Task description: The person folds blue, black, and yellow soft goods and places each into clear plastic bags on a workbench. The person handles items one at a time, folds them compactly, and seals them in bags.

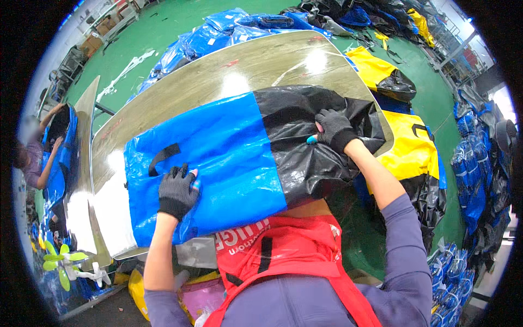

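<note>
A large blue and black bag (218,144) of shiny coated fabric lies flat across the table, its blue part to the left and its creased black part to the right. My left hand (177,192), in a dark grey glove, rests on the blue part with its fingers stretched out. Just above those fingers is a short black strap (163,156) on the bag. On the black part, toward its right end, my gloved right hand (333,128) presses down, thumb apart from the fingers. Its thumb tip is wrapped in light blue.
The wood-patterned table (294,57) has a rounded edge. Blue bags in clear wrap (201,41) are heaped behind it. Yellow and black bags (408,144) lie at the right, near bundled blue bags (468,174). A green-bladed fan (64,262) stands lower left; a co-worker (38,150) handles a blue bag beyond.
</note>
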The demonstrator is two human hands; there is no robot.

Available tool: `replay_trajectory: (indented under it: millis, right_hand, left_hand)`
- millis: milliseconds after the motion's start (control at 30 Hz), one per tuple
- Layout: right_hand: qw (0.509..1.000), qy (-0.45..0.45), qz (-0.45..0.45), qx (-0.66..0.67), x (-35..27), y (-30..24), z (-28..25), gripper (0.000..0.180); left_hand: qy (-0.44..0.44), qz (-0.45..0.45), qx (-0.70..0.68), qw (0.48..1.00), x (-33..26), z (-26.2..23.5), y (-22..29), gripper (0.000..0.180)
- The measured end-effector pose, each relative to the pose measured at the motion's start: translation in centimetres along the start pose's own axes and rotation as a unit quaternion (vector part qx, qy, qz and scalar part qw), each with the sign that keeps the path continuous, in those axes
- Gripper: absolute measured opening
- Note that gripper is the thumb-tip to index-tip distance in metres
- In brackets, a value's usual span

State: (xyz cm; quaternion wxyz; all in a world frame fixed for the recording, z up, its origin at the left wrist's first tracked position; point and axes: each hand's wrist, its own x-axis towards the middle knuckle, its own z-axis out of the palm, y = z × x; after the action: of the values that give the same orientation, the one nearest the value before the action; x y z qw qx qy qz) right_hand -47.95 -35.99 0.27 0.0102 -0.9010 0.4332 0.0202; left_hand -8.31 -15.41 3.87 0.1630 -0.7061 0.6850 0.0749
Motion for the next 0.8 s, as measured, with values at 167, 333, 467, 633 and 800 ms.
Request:
replay_trajectory:
  millis: [167, 333, 467, 633, 800]
  right_hand:
    - [0.997, -0.076, -0.016, -0.023, 1.2, -1.2, -2.9, 0.051]
    - [0.936, 0.303, -0.129, 0.126, -6.9, -6.4, -3.7, 0.039]
    - [0.96, 0.25, -0.107, 0.057, -13.6, -9.8, -3.2, 0.046]
    - [0.973, 0.139, -0.137, 0.119, -9.1, -5.6, -9.4, 0.028]
    - [0.982, -0.17, -0.062, 0.062, 3.4, -3.9, -7.8, 0.05]
  left_hand:
    - [0.266, 0.299, -0.075, 0.913, 8.0, -1.5, 7.7, 0.047]
    - [0.216, 0.297, -0.042, 0.929, 12.2, 0.5, 11.5, 0.044]
    - [0.183, 0.314, -0.032, 0.931, 11.4, 1.9, 11.6, 0.047]
    - [0.264, 0.501, 0.143, 0.812, 8.1, 2.9, 15.4, 0.059]
    - [0.133, 0.546, -0.079, 0.823, 3.5, 2.8, 14.3, 0.06]
